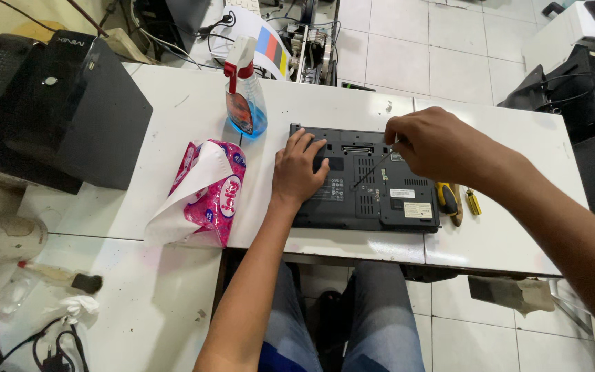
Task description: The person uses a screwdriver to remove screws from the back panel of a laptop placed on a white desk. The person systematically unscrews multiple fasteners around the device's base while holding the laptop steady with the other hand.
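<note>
- The laptop (365,180) lies upside down on the white bench (490,241), with its dark bottom cover facing up and, as far as I can see, complete
- The left hand (301,169) rests flat on the left part of the laptop, fingers released and spread, pressing it down
- The right hand (435,145) is over the back edge of the laptop, fingers clenched around a thin screwdriver (374,167) whose tip touches the cover near the middle
- No loose screw or removed panel is visible, so I judge the opening work is at an early stage
- Two more screwdrivers (457,201) lie just right of the laptop; the spray bottle (246,100) and tissue pack (213,193) stand to its left
</note>
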